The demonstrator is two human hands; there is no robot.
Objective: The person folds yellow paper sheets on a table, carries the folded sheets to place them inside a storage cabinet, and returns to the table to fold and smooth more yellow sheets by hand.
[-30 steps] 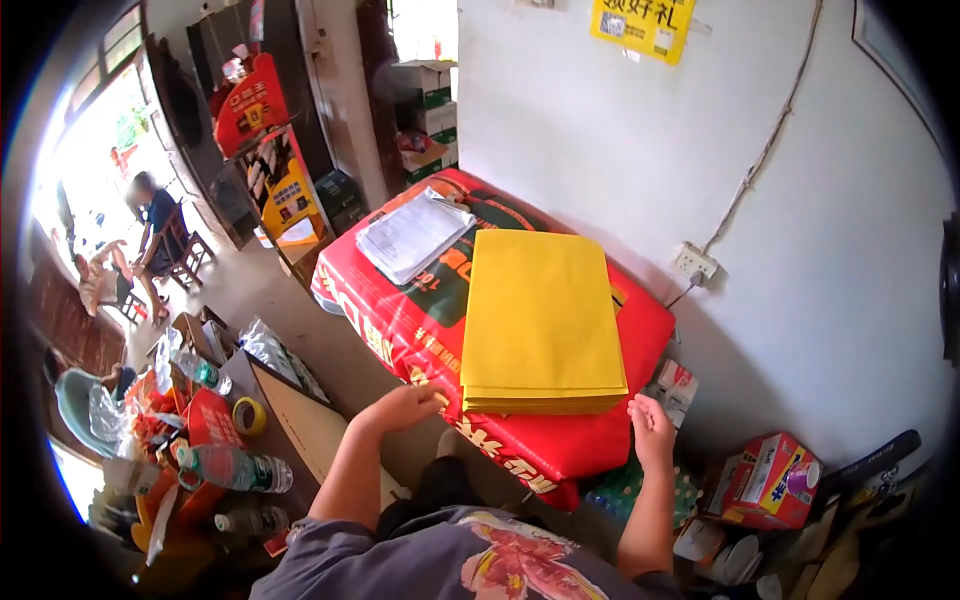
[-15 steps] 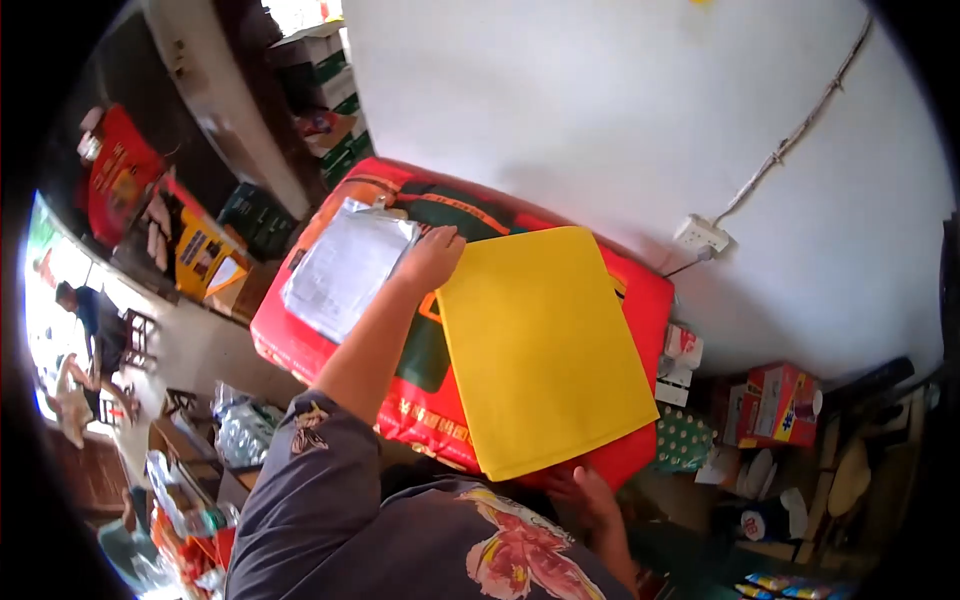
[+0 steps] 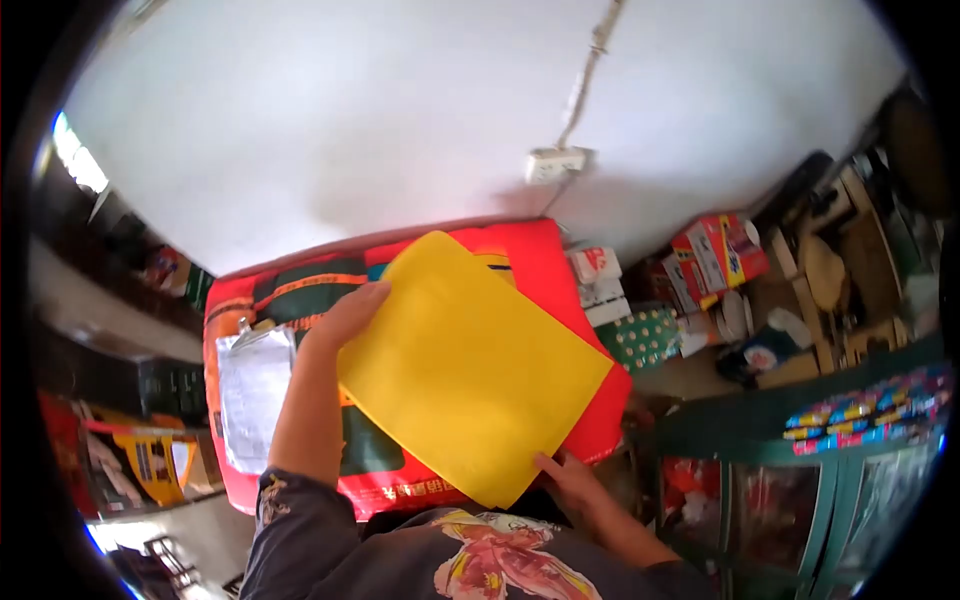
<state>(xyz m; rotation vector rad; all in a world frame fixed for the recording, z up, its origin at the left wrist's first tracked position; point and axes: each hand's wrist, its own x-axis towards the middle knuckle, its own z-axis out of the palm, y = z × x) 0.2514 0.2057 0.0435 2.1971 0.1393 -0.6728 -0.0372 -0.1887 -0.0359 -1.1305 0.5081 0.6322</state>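
Observation:
A large flat yellow sheet [image 3: 470, 370], perhaps folded, lies at a slant over the red packaging-like cover of the table [image 3: 530, 260]. My left hand [image 3: 350, 315] grips its left edge, fingers closed near the upper left side. At the lower right edge, my right hand [image 3: 572, 482] pinches the sheet near its bottom corner; the fingers underneath are partly hidden. Left of my left forearm, a clipboard with crumpled whitish papers [image 3: 255, 395] rests on the red cover.
A white power socket [image 3: 556, 165] is on the wall behind. To the right are a dotted green box [image 3: 642, 338], red cartons [image 3: 715, 260] and a green glass-doored cabinet [image 3: 745, 500] with colourful packets [image 3: 870, 410] on top. Yellow-and-black packaging [image 3: 150, 465] stands at lower left.
The view has swung to the right. The yellow sheet has turned so its corner points toward me. My right hand has come up to its lower right edge; my left hand stays on the left edge.

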